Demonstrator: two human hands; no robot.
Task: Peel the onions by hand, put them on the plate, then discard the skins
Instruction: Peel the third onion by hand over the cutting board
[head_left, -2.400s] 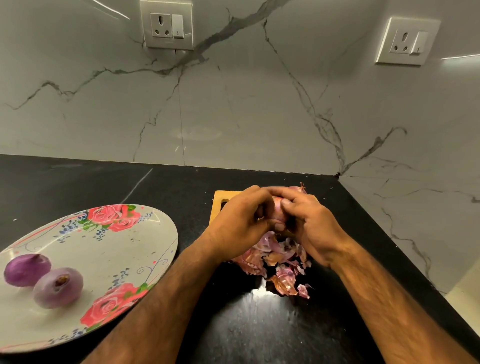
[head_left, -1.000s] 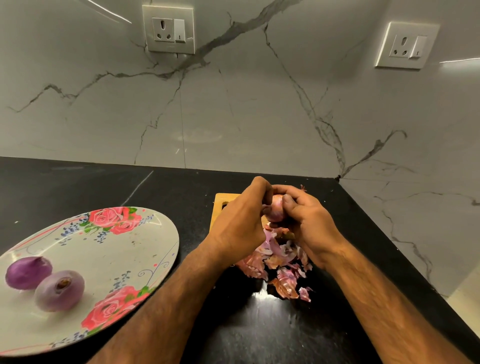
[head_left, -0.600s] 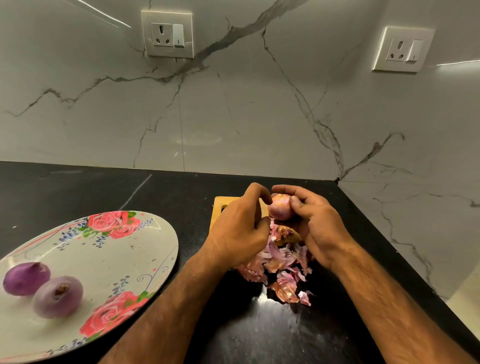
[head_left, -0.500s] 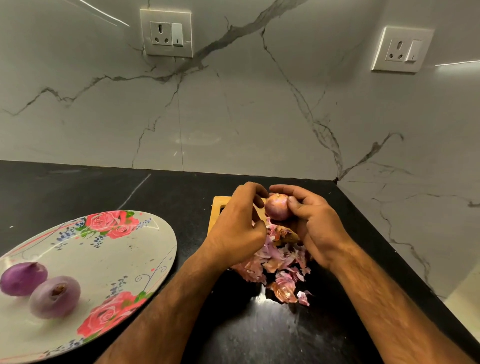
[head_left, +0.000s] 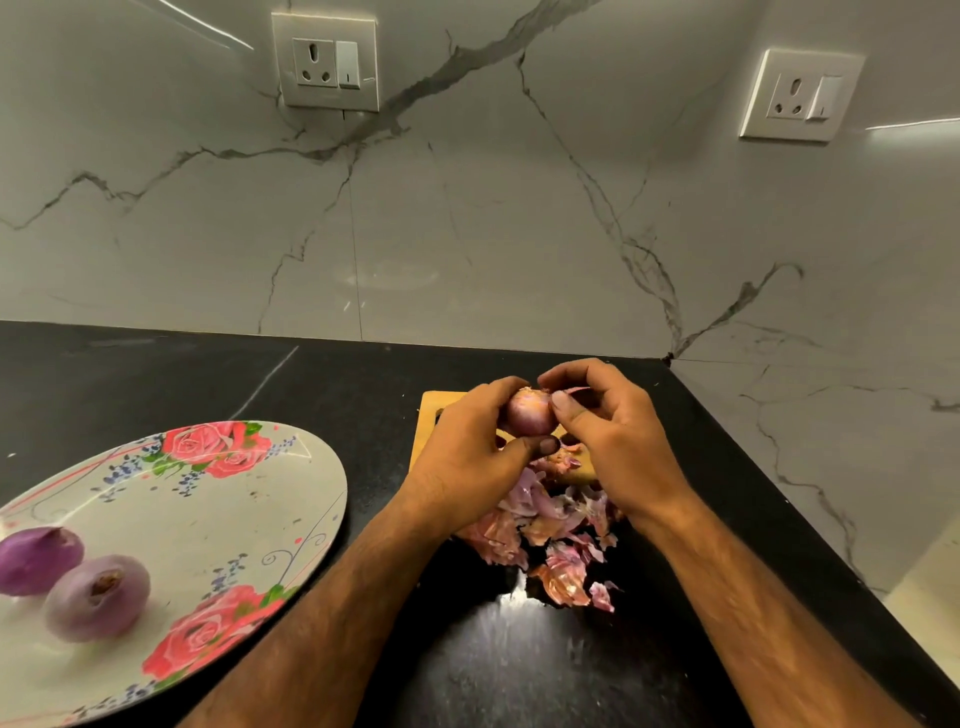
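A small pink onion (head_left: 529, 411) is held above the counter between both hands. My left hand (head_left: 467, 457) grips it from the left and below, thumb under it. My right hand (head_left: 613, 436) pinches a thin strip of skin (head_left: 574, 389) at the onion's top with thumb and forefinger. Below the hands lies a heap of onion skins (head_left: 545, 540) on the black counter. Two peeled purple onions (head_left: 96, 595) (head_left: 36, 558) sit on the left part of the rose-patterned plate (head_left: 218, 509).
A wooden board (head_left: 436, 415) lies under the hands, mostly hidden. The black counter (head_left: 519, 665) ends at a marble wall behind and at a side wall on the right. Two wall sockets (head_left: 324, 61) (head_left: 800, 96) sit high up.
The onion has turned in my hands and shows more. My left hand moved lower under it, and my right fingers now pull a strip of skin off its top.
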